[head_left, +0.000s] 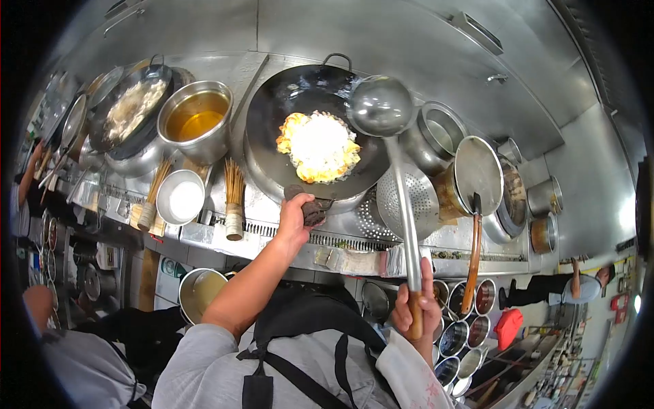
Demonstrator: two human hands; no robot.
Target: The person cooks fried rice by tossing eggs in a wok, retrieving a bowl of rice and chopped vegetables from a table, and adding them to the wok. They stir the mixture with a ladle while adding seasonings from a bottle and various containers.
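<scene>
A black wok (pixel 262 109) sits on the burner before me, with a bright white mass of food (pixel 320 146), golden at its edges, in its middle. My left hand (pixel 295 217) is closed on the wok's near handle through a dark cloth (pixel 311 206). In my right hand (pixel 417 303) is the wooden grip of a long steel ladle (pixel 400 184). The ladle's bowl hangs over the wok's right rim, and its inside cannot be seen.
A pot of yellow oil (pixel 219 129), a white bowl (pixel 169 199) and bamboo brushes (pixel 234 217) stand left of the wok. A perforated strainer (pixel 428 215), a wood-handled skimmer (pixel 485 167) and pots are at right. Co-workers (pixel 88 354) stand at left and far right (pixel 575 288).
</scene>
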